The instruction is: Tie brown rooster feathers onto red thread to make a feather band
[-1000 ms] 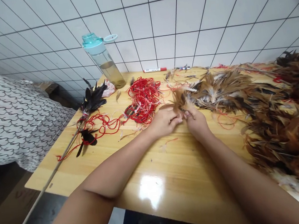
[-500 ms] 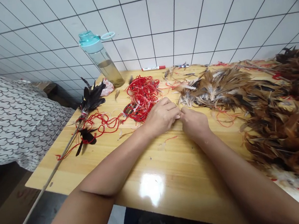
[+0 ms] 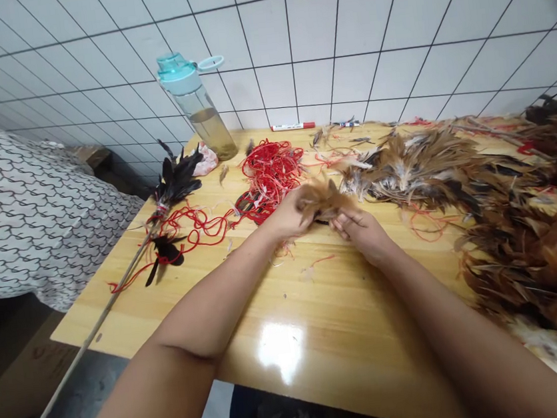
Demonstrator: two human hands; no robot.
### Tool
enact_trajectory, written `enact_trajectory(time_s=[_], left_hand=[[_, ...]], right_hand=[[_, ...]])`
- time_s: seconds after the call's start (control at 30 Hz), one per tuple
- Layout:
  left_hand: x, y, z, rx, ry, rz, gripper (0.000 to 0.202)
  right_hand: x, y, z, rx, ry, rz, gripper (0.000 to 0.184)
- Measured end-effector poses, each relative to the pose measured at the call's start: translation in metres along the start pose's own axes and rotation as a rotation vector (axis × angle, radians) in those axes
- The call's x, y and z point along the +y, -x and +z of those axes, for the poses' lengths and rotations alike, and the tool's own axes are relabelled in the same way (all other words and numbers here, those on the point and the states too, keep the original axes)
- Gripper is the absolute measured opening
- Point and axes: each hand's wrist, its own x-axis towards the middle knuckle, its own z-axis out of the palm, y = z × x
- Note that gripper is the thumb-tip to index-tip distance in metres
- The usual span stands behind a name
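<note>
Between my two hands, over the middle of the wooden table, is a small bunch of brown feathers (image 3: pixel 326 198), a little blurred. My left hand (image 3: pixel 290 213) is closed at the left end of the bunch, its fingertips hidden behind the feathers. On the other side my right hand (image 3: pixel 359 230) grips the bunch's lower right edge with bent fingers. A tangle of red string (image 3: pixel 273 166) lies just behind my left hand. Beyond my right hand spreads a pile of tan and dark feathers (image 3: pixel 418 159).
Brown feathers (image 3: pixel 540 259) heap up along the table's right side. At the left, a long stick (image 3: pixel 104 313) with black feathers tied to its tip juts over the table edge (image 3: pixel 90 346). A water bottle (image 3: pixel 211 126) and a red marker (image 3: pixel 292 127) stand and lie near the tiled wall.
My hands, earlier pressed together with nothing showing between them, have moved slightly apart and tilted. The brown feather bunch now shows between them. The view has shifted a little.
</note>
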Motion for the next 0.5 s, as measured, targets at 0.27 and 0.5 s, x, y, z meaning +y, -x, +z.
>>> enact_trajectory(time_s=[0.27,0.5], left_hand=[[0.022,0.005,0.011,0.096,-0.264,0.172,0.023],[0.025,0.01,0.018,0.112,-0.426,0.365,0.024]], right_hand=[[-0.011,0.001,0.002,0.138,-0.627,0.284,0.032],[-0.013,0.0,-0.004,0.116,-0.965,0.445,0.022]])
